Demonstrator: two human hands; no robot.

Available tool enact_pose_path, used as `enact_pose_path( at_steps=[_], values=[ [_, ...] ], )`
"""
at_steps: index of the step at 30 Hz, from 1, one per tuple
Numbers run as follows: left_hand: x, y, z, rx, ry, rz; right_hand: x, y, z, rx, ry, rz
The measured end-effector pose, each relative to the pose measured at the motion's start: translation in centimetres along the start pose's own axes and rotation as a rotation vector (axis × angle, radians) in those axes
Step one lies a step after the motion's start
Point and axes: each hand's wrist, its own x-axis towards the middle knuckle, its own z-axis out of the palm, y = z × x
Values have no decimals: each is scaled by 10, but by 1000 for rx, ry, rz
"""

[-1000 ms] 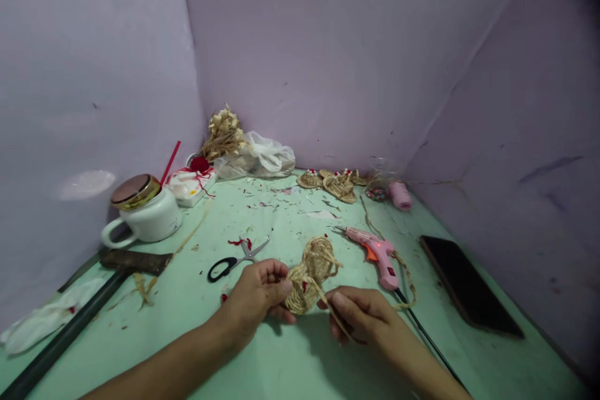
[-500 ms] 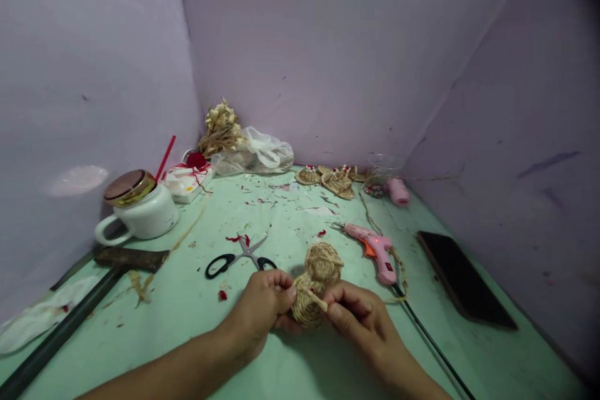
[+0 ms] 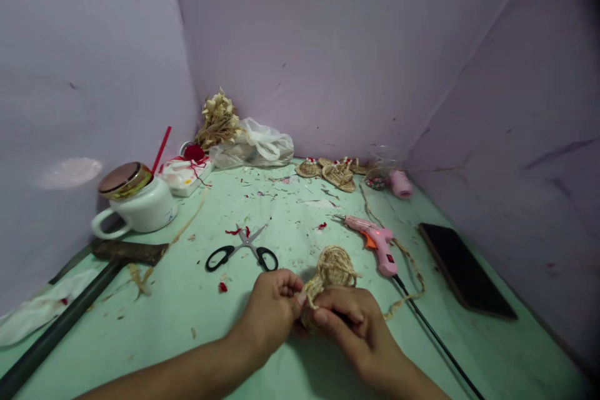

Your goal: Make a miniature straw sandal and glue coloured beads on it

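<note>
Centrally: one coiled-rope piece, straw-coloured, two rounded lobes, between both hands over the near part of the green table. Left hand: thumb and fingers pinching the piece's left edge. Right hand: thumb and fingers gripping at the nearer lobe (exact strand hidden). Beyond, leftward: scissors, black-handled, blades spread. Rightward: pink glue gun, then dark phone, lying flat.
</note>
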Motion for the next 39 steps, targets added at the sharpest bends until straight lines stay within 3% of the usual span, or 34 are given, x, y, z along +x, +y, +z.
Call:
enact_pose_path(
  at_steps=[6,10,16,21,23,27,29,35,39],
  values=[
    [-1,3,-5,147,97,188,5,4,-11,210,-116,328],
    [-3,-1,-5,301,102,253,7,8,-10,319,-107,377],
    [-4,-3,-4,295,45,213,9,11,-6,539,-64,520],
    [-4,-2,-4,290,65,202,8,8,-8,545,-121,537],
    [-4,-5,-4,327,66,249,6,6,-5,385,-68,488],
    [-6,-12,-3,466,103,432,1,3,6,-135,170,191],
    [-6,-12,-4,497,114,455,1,3,8,-259,206,107],
    [1,-2,-8,392,143,315,6,6,-9,82,-21,366],
    [3,-3,-9,387,155,315,6,9,-13,157,-89,399]
  ],
)
